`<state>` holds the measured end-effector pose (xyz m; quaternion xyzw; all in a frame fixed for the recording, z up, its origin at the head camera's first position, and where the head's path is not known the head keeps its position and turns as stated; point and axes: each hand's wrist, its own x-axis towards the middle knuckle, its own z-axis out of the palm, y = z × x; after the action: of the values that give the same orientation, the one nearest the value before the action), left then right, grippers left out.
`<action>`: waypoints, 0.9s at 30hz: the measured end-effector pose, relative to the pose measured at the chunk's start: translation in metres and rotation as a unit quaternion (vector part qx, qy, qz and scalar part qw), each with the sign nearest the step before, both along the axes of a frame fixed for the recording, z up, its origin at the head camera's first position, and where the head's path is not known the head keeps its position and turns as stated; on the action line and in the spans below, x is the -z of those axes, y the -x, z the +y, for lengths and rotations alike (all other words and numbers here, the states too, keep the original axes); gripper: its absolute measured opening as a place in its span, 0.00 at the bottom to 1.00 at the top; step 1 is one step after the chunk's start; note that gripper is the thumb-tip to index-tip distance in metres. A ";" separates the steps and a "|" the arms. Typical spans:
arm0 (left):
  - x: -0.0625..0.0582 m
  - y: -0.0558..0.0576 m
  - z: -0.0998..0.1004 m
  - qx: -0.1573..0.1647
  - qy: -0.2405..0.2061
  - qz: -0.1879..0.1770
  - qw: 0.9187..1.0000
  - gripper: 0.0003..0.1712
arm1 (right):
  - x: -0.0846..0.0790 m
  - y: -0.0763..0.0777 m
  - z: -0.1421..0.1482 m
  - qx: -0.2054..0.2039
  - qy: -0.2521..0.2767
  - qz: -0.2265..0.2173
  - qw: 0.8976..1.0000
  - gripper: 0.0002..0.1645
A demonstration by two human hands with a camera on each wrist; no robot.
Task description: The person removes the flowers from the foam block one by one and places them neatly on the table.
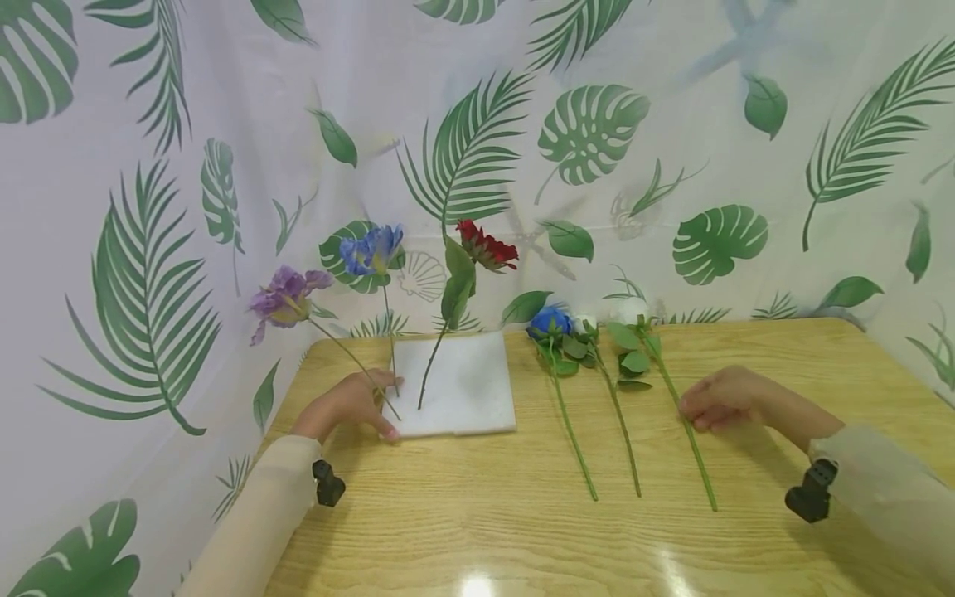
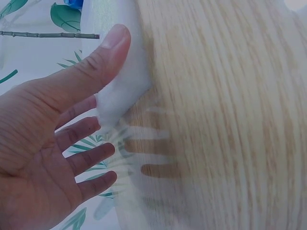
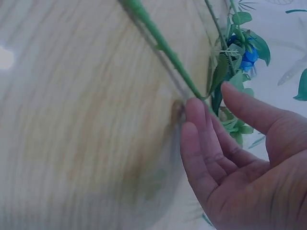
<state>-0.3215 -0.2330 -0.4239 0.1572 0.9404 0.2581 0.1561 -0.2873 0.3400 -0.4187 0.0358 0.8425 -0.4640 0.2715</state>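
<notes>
My left hand (image 1: 351, 406) is at the left edge of a white foam block (image 1: 473, 381), thumb at its near corner. In the left wrist view its fingers are spread and grip nothing. Standing in the foam are a purple flower (image 1: 287, 300), a light blue flower (image 1: 370, 250) and a red flower (image 1: 485, 246), all leaning. My right hand (image 1: 724, 400) is at the green stem (image 3: 165, 50) of a white rose (image 1: 630, 312) lying on the table. Its thumb and fingers are apart around the stem; whether the fingertips touch it is unclear.
Left of the white rose lie a blue rose (image 1: 550, 322) and another pale flower (image 1: 584, 323), stems toward me, on the wood-grain table (image 1: 462, 514). A leaf-print curtain (image 1: 634, 50) hangs behind the table and along its left side.
</notes>
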 end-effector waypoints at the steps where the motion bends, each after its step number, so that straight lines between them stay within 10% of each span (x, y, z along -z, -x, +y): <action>1: 0.000 0.000 0.000 0.000 0.000 0.000 1.000 0.57 | -0.002 0.001 -0.001 0.005 0.000 0.006 1.000 0.20; 12: -0.003 -0.001 0.002 -0.001 0.004 0.001 1.000 0.57 | -0.018 0.022 -0.030 -0.001 0.002 0.096 0.995 0.36; 27: -0.002 -0.001 0.002 -0.002 0.002 -0.004 1.000 0.57 | -0.033 0.044 -0.147 -0.017 0.110 0.177 0.978 0.26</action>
<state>-0.3206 -0.2311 -0.4218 0.1539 0.9405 0.2575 0.1596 -0.3315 0.1928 -0.3856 -0.0914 0.8213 -0.5483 0.1286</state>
